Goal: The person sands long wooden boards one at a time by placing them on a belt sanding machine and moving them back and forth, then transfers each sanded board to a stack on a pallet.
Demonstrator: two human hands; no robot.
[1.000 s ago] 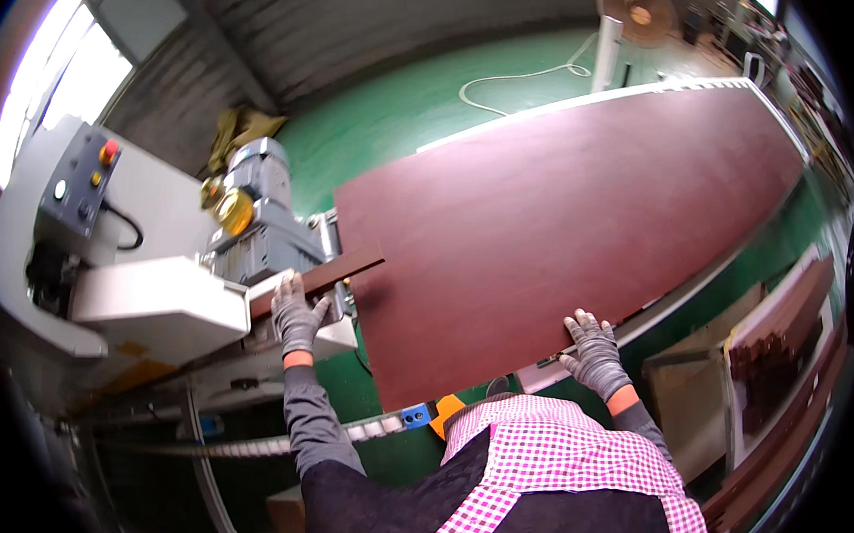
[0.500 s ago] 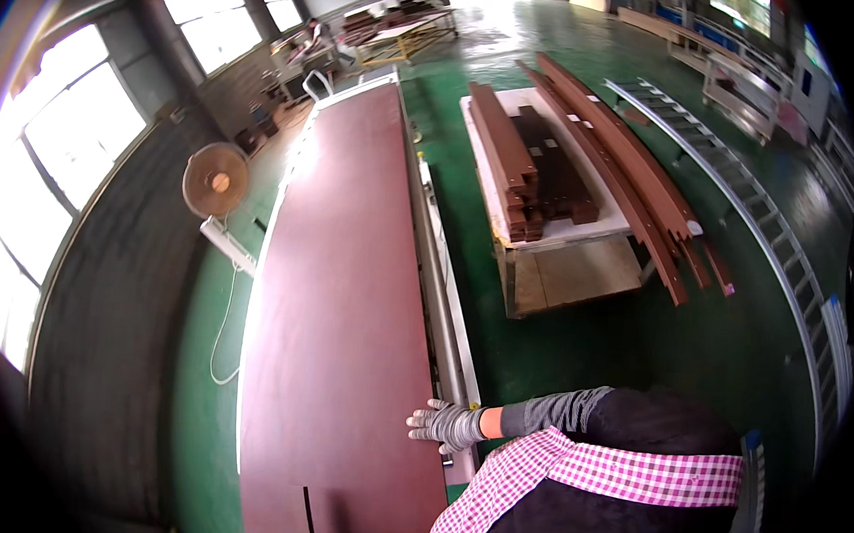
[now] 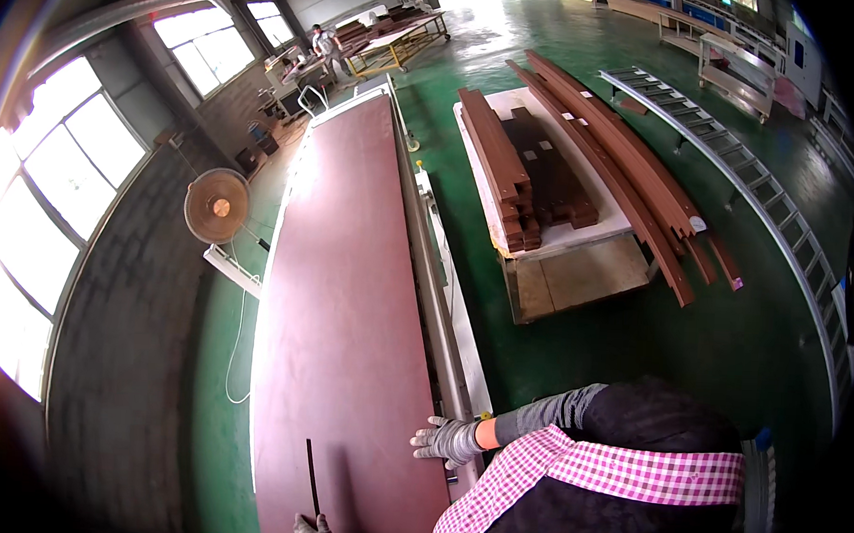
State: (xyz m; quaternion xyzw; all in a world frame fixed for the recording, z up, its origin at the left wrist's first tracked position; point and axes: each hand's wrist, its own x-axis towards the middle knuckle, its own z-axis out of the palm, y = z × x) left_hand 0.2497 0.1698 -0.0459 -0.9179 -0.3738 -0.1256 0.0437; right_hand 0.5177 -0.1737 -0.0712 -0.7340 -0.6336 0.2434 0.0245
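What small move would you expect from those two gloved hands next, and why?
Probably a short push of the long reddish-brown panel along its length. The right hand lies flat on its near right edge beside the metal rail, and the left hand sits at the near end by a thin dark strip. Both hands rest on it rather than grip it, which suggests sliding rather than lifting.

Your gloved right hand (image 3: 446, 441) lies flat on the near right edge of the long reddish-brown panel (image 3: 345, 291), fingers spread. Your left hand (image 3: 312, 531), also gloved, sits at the bottom of the view, pinching the lower end of a thin dark strip (image 3: 311, 475) that lies on the panel. Right of the panel, a pallet (image 3: 579, 268) carries stacked brown wood pieces (image 3: 496, 165). A standing fan (image 3: 216, 206) is on the left.
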